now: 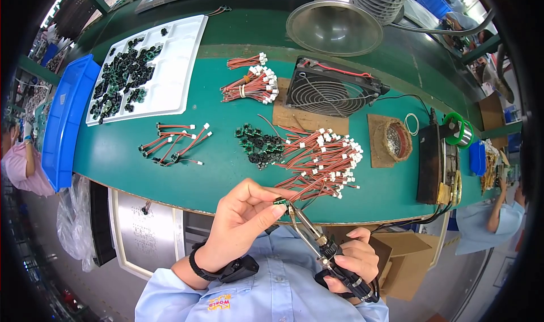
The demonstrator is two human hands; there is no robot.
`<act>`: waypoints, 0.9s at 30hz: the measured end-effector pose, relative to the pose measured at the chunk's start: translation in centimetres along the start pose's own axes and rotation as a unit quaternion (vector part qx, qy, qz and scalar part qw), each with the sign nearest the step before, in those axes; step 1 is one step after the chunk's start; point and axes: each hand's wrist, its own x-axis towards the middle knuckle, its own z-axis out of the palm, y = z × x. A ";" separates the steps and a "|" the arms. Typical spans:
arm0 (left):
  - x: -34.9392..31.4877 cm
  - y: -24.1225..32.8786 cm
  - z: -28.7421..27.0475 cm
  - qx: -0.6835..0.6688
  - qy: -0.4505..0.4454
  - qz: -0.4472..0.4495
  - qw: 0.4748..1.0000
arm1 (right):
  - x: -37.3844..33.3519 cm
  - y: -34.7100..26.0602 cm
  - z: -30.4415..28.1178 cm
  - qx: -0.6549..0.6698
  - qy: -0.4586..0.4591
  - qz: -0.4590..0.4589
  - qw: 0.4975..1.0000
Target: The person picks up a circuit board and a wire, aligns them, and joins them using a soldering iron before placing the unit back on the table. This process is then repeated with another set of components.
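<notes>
My left hand (pixel 242 215) pinches a small green circuit board (pixel 279 201) between thumb and fingertips, near the bench's front edge. In my right hand (pixel 358 258) is a soldering iron (pixel 310 229) with a thin metal feed tube alongside; its tip meets the board, though the exact contact is too small to make out. Just beyond lies a large heap of red-and-black wire leads (pixel 320 158) with white connectors. A pile of small black and green boards (pixel 260 145) sits beside the heap. Several boards with leads attached (pixel 173 143) lie farther left.
A white tray (pixel 180 67) of small boards and a blue bin (pixel 68 124) stand at left. Bundled leads (pixel 249 85), a black fan (pixel 331 90), a round tip-cleaning dish (pixel 396 142), a solder spool (pixel 462 132) and a metal fume hood (pixel 335 30) surround the work area.
</notes>
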 end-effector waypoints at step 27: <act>-0.4 0.4 0.7 0.017 0.006 0.005 1.000 | -0.4 -0.3 -0.9 0.009 -0.017 -0.008 1.000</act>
